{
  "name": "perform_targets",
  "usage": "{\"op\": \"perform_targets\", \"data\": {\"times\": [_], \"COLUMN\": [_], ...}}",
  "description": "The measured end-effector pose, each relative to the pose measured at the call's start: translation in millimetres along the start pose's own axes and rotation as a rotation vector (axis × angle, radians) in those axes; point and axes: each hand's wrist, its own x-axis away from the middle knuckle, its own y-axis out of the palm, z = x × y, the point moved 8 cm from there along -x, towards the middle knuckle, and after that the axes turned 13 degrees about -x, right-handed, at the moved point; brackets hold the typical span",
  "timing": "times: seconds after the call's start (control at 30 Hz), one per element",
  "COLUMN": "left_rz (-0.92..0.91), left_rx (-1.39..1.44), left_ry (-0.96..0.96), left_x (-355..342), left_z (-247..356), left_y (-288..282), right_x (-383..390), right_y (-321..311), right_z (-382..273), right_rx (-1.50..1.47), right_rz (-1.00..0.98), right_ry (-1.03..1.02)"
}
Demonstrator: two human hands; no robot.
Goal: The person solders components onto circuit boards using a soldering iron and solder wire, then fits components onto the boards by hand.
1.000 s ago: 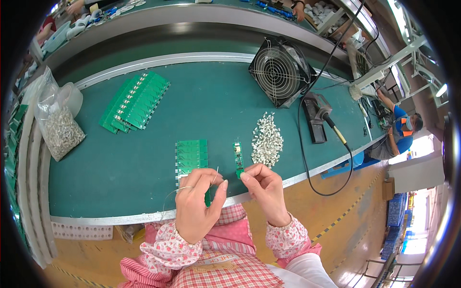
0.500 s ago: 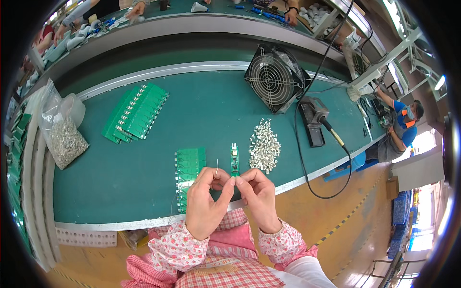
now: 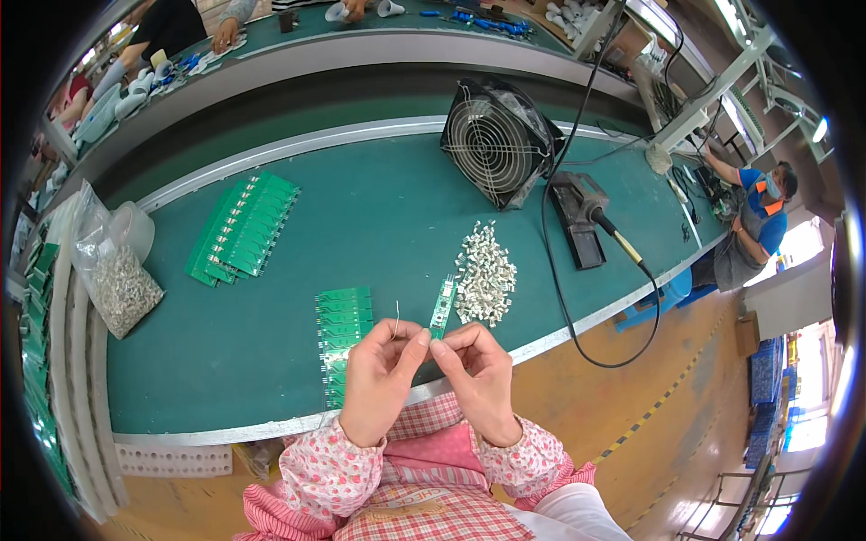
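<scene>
A narrow green circuit board (image 3: pixel 442 305) stands out from my fingertips, slightly tilted to the right. My right hand (image 3: pixel 473 379) pinches its lower end, and the thumb of my left hand (image 3: pixel 386 379) meets it there. A thin silvery wire (image 3: pixel 397 312) sticks up from the closed fingers of my left hand. Just behind that hand lies a panel of joined green boards (image 3: pixel 343 311), partly hidden by it. A pile of small white-and-silver components (image 3: pixel 487 270) sits beside the held board.
Stacked green panels (image 3: pixel 239 225), a bag of parts (image 3: pixel 122 288) and a roll (image 3: pixel 135 225) are left. A fan (image 3: pixel 492 144) and soldering iron in its stand (image 3: pixel 613 234), with looping cable, are right. A co-worker (image 3: pixel 758 216) sits far right; others work across the divider.
My left hand has moved up to meet the right at the board's lower end. The board has turned from near upright to leaning right, and the view has shifted slightly.
</scene>
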Motion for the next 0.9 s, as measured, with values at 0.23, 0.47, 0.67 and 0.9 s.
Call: {"op": "perform_targets", "data": {"times": [0.23, 0.47, 0.67, 0.9], "left_rz": [-0.132, -0.109, 0.038, 0.146], "left_rx": [0.150, 0.056, -0.166, -0.501], "left_ry": [-0.169, -0.111, 0.043, 0.246], "left_x": [-2, -2, 0, 6], "left_z": [-13, -3, 0, 29], "left_y": [12, 14, 7, 10], "right_x": [1, 0, -6, -7], "right_y": [-6, -11, -17, 0], "right_z": [-14, -37, -70, -83], "right_rx": [0.194, 0.375, 0.659, 0.888], "right_rz": [0.040, 0.046, 0.031, -0.129], "right_ry": [-0.183, -0.317, -0.566, -0.757]}}
